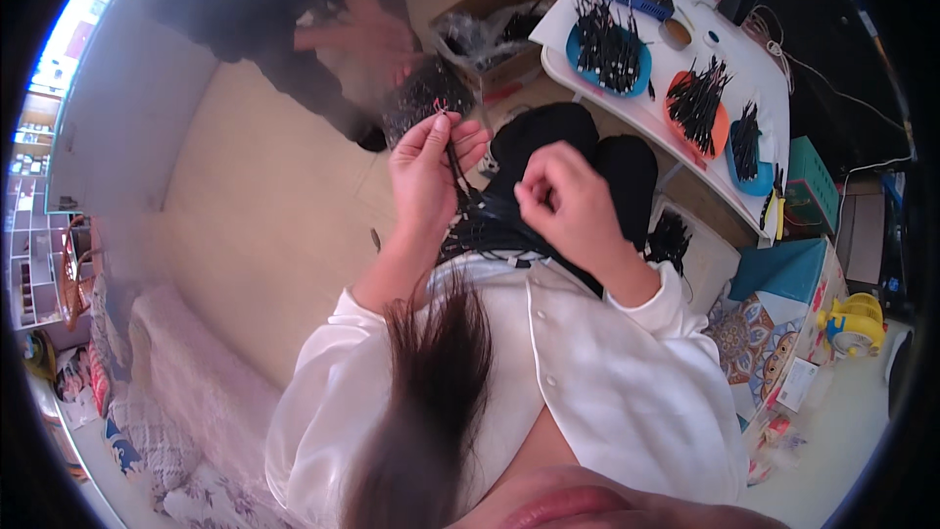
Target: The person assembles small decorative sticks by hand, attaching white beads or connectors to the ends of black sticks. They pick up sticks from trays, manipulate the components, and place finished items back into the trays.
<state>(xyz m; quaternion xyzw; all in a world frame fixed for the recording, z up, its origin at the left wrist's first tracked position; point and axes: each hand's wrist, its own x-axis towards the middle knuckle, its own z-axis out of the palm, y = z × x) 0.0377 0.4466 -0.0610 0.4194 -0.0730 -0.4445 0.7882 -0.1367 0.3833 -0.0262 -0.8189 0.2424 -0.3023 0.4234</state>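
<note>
A thin black cable [453, 159] is pinched in the left hand [423, 168] above a bundle of cables [485, 225] on the lap; the right hand [566, 198] is clenched beside it. Sorted cables fill three trays [609, 51] on the tabletop [685, 118]; many remain.

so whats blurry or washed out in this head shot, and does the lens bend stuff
Head view: another person's hand at the top is motion-blurred; the window upper left is blown out; the white table edge curves toward the rim; the left hand and right hand look fairly sharp.
</note>
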